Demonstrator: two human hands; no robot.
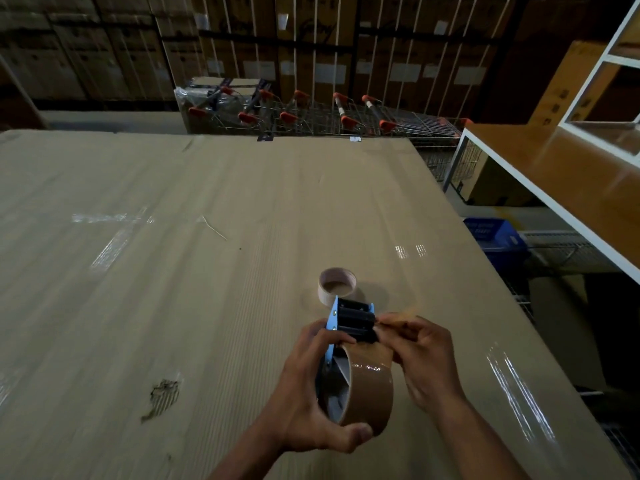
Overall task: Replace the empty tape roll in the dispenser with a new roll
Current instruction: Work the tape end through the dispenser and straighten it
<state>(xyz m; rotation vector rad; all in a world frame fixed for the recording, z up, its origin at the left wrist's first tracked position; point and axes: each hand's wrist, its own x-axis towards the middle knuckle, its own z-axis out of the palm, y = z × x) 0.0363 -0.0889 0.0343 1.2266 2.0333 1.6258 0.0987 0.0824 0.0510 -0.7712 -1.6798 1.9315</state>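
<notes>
My left hand (304, 393) grips a blue and black tape dispenser (349, 320) with a full brown tape roll (370, 393) mounted on it; the thumb curls under the roll. My right hand (419, 351) pinches the loose end of the brown tape (398, 318) beside the dispenser's black front end. The empty cardboard core (336, 285) stands on the cardboard-covered table (173, 271) just beyond the dispenser.
A torn patch (162, 396) marks the cardboard at lower left. Shopping carts with orange handles (311, 112) stand behind the table before stacked boxes. A white-edged wooden shelf (554, 174) and a blue crate (495, 233) are to the right.
</notes>
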